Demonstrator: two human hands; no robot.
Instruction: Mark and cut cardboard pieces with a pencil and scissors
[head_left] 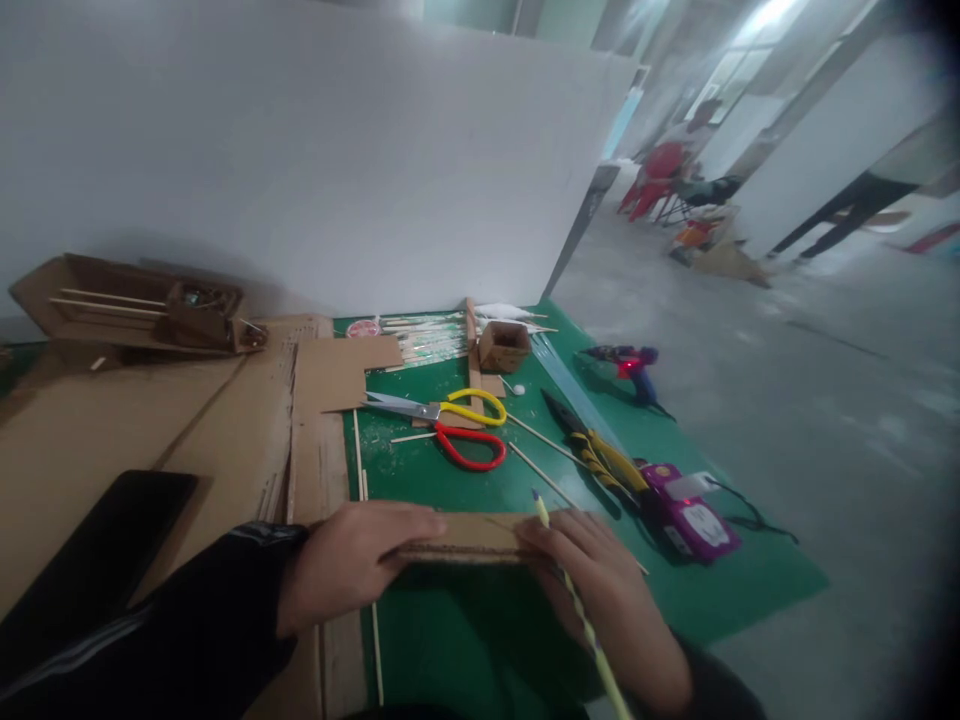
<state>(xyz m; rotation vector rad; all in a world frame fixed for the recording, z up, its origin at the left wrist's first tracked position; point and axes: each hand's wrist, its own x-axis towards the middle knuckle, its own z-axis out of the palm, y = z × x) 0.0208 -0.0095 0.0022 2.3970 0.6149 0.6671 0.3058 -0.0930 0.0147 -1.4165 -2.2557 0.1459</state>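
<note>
Nearer than the scissors (442, 412), the left hand (349, 555) and right hand (604, 580) clamp 1 cardboard piece (480, 532) at its 2 ends; the right also holds, seemingly, a pencil (579, 605).

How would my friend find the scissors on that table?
Find the green table, then the cardboard between the left hand and right hand. Just beyond it lie the scissors, pointing left. Unlike the yellow-and-black pliers to their right, they have one yellow handle and one red.

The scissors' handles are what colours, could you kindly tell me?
One yellow handle and one red handle, best seen in the head view.
</note>
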